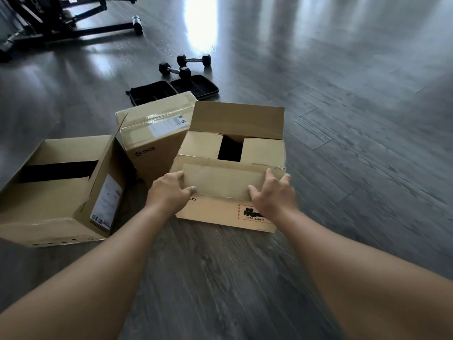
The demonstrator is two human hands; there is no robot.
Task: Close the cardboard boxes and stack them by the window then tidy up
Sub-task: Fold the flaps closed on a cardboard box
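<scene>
Left hand (170, 190) and right hand (270, 192) grip the near flap (224, 182) of the half-open brown cardboard box (228, 209).

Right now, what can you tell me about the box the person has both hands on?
The cardboard box is plain brown and sits on the grey wood floor. Its far flap stands up, two side flaps lie folded in with a dark gap between them, and the near flap is held by the left hand and right hand. A red-dashed label reads UN 3481.
</scene>
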